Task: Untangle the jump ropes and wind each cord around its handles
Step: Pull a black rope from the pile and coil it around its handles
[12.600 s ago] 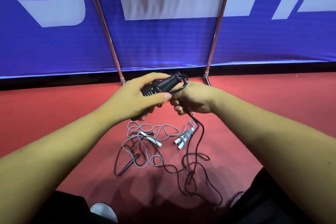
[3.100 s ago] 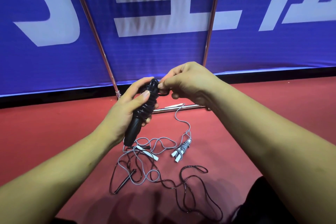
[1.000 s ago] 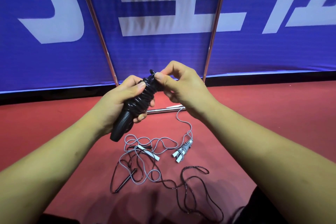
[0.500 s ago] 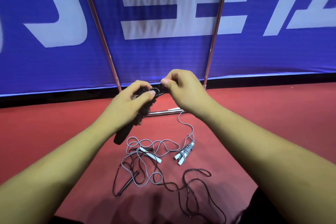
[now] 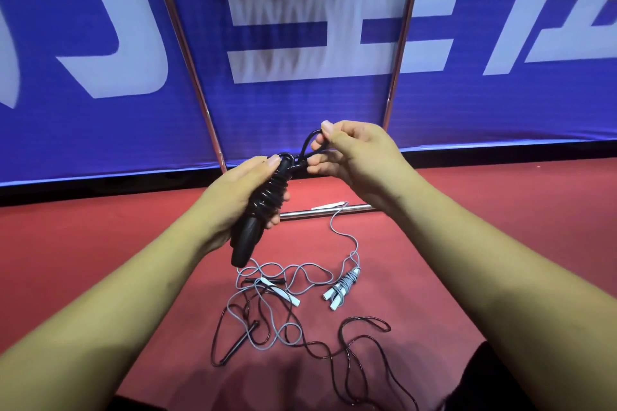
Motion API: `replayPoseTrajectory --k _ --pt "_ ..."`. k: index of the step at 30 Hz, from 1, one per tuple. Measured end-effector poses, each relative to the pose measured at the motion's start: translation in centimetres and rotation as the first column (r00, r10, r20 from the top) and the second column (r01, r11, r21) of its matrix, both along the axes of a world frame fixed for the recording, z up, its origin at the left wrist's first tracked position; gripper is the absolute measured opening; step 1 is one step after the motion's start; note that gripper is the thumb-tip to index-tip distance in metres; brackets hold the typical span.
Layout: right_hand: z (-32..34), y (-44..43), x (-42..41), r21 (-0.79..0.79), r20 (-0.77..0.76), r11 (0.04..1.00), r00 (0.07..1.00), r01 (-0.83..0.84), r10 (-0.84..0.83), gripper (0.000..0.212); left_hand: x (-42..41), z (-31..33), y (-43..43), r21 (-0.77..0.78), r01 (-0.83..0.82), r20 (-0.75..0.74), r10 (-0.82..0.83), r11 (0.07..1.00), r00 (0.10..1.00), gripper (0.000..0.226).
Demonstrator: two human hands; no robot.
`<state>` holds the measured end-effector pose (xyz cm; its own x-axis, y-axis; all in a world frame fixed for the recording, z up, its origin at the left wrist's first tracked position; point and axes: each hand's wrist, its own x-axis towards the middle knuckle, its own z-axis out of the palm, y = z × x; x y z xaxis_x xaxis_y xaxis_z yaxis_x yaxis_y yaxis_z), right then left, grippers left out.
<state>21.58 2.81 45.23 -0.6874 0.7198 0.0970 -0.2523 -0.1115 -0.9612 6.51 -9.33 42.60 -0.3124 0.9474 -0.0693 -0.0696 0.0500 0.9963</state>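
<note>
Left hand (image 5: 233,200) grips black handles (image 5: 245,240), cord wound on. Right hand (image 5: 354,157) pinches last loop (image 5: 306,147), tuck pending. On red floor (image 5: 100,243), near: grey rope (image 5: 344,285) half-wound, tangled with thin dark rope (image 5: 350,344); both to do.

Held mid-air, centre: wound jump rope (image 5: 265,207) gripped in left hand (image 5: 233,200), tilted, lower end toward the floor (image 5: 100,243). Cord loop (image 5: 309,147) runs from its upper end into the pinch of right hand (image 5: 357,160), just to the right. On the floor below: tangle of loose cords (image 5: 267,314), slim handle (image 5: 238,344) at its left edge, second wound rope bundle (image 5: 344,287) to its right. Behind the hands: floor bar (image 5: 334,209), two leaning poles (image 5: 188,53), banner (image 5: 300,103) at back.
</note>
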Motion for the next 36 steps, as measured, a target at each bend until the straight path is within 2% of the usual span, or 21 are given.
replayPoseTrajectory --k 3,7,10,13,16,20,25,28,30,32,36 --pt "1.2 0.1 -0.1 -0.037 -0.077 0.997 0.995 -0.062 0.059 0.013 -0.1 0.8 0.4 0.04 0.0 0.056 -0.002 0.999 0.998 0.042" --pt "4.7 1.9 -1.2 0.104 -0.064 0.994 0.998 0.023 -0.016 0.011 -0.9 3.2 2.0 0.096 -0.002 0.05 -0.003 0.995 0.999 0.047" --pt "9.9 3.8 -2.6 0.242 -0.039 0.969 0.998 0.051 -0.042 0.01 -1.9 6.8 4.2 0.164 0.032 -0.025 -0.028 0.986 0.999 0.033" --pt "14.5 5.8 -3.9 0.312 -0.057 0.947 0.996 0.079 -0.065 0.009 -2.8 10.8 6.7 0.233 0.014 -0.147 0.021 0.972 0.989 0.023" --pt "19.4 8.3 -5.3 0.333 -0.084 0.936 0.993 0.11 -0.087 0.005 -4.2 15.4 9.8 0.29 -0.002 -0.256 0.079 0.957 0.963 0.023" --pt "24.6 12.1 -6.6 0.319 -0.121 0.934 0.985 0.157 -0.125 0.007 -5.5 20.3 14.2 0.346 -0.027 -0.274 0.129 0.938 0.953 0.03" --pt "28.5 16.5 -8.3 0.3 -0.143 0.931 0.975 0.207 -0.17 0.014 -6.7 24.2 19.4 0.369 -0.024 -0.272 0.132 0.929 0.953 0.02" --pt "30.7 19.4 -9.9 0.355 -0.135 0.893 0.961 0.276 -0.243 0.01 -8.1 26.5 22.6 0.378 -0.024 -0.3 0.147 0.925 0.942 0.037" --pt "31.8 21.5 -11.2 0.383 -0.128 0.859 0.941 0.339 -0.314 0.008 -9.1 27.6 24.7 0.38 -0.032 -0.297 0.155 0.925 0.942 0.041" --pt "32.6 23.5 -12.6 0.407 -0.118 0.829 0.922 0.385 -0.37 0.013 -10.0 28.2 26.9 0.374 -0.05 -0.302 0.172 0.926 0.938 0.039" --pt "33.9 27.1 -15.6 0.449 -0.083 0.781 0.891 0.433 -0.446 0.02 -12.0 28.9 30.9 0.413 -0.095 -0.326 0.245 0.906 0.913 0.059"
